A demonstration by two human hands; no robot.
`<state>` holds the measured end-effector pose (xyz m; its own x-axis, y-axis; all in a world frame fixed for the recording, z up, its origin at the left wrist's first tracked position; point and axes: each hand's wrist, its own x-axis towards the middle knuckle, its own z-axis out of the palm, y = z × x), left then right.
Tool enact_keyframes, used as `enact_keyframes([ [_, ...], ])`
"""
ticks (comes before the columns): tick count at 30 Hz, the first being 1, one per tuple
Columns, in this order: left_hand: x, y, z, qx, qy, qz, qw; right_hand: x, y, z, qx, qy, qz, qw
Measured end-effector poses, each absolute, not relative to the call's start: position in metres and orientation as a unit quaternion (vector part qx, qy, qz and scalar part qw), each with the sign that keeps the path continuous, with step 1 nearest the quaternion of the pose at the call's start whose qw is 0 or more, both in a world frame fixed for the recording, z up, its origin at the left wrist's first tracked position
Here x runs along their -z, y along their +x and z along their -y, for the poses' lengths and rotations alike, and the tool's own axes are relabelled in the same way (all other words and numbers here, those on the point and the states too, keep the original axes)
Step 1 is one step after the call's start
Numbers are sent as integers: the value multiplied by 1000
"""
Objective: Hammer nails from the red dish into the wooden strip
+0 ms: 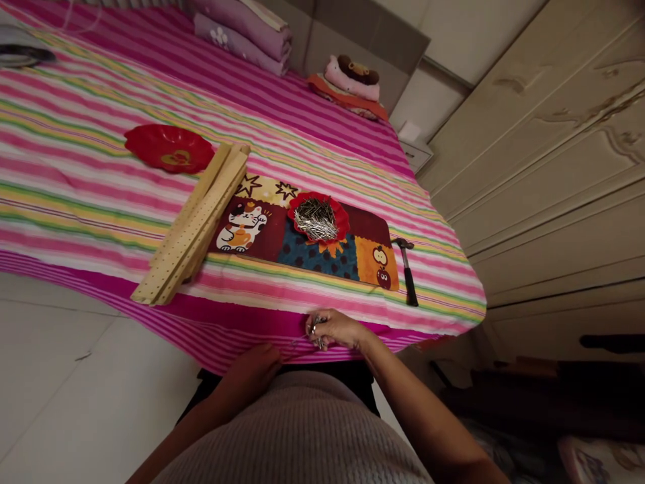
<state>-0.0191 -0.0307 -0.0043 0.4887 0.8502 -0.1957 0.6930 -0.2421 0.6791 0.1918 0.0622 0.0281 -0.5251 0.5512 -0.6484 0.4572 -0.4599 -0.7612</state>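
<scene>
The striped pink cloth (91, 202) is covering the whole surface before me and hanging over its near edge. The perforated wooden strips (194, 225) are lying stacked on it at an angle, touching the patchwork mat (322, 259). A red dish (345, 218) heaped with metal pins is sitting on that mat, and a second red dish (146, 141) is resting just beyond the strips. The hammer (407, 269) is lying just right of the mat. My left hand (252, 368) is resting against the hanging cloth, but I cannot tell whether its fingers are gripping. My right hand (335, 329) is hovering at the cloth's edge, fingers curled together, pinching a small bunch of pins (316, 328).
</scene>
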Motion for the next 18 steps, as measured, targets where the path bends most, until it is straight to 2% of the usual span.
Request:
enact_keyframes([
  [9,32,-24,30,-137,775,-498,365,-64,197,-84,-772,-458,430,92],
  [18,66,-21,37,-236,769,-497,326,-118,194,-174,-694,-491,482,212],
])
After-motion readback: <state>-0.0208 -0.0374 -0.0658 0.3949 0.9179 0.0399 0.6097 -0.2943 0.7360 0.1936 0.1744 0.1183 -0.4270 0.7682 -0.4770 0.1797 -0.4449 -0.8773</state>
